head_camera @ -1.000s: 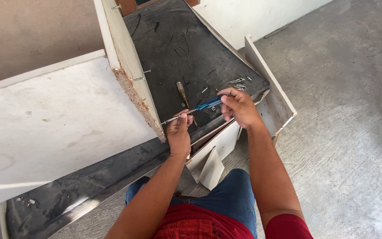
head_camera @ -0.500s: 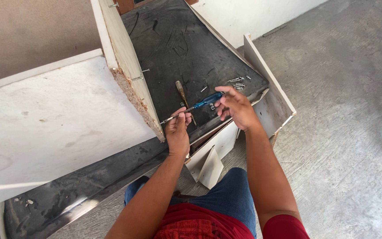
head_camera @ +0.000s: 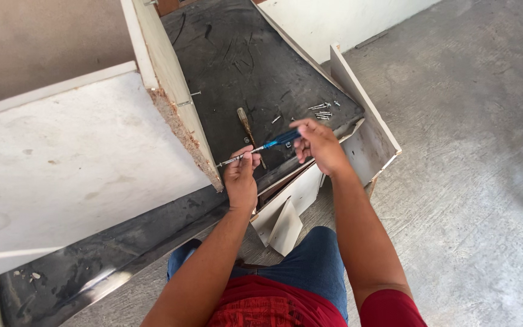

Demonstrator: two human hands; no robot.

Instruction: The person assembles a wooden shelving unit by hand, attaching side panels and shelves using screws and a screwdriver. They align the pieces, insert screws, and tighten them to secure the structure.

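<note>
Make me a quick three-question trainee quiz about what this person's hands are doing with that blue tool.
1. True or false: the right hand grips the blue handle of the screwdriver.
2. What does the left hand steady? A) the metal shaft B) a hammer C) a tape measure
3. Where do the loose screws lie?

Key:
1. True.
2. A; its fingers pinch the shaft near the tip, by the chipped edge of the white board.
3. On the dark panel, beyond the right hand.

Blue-handled screwdriver (head_camera: 261, 148), thin metal shaft, nearly level, tip against the chipped edge of a white panel (head_camera: 180, 115), handle raised above a dark board (head_camera: 255, 79)
</note>
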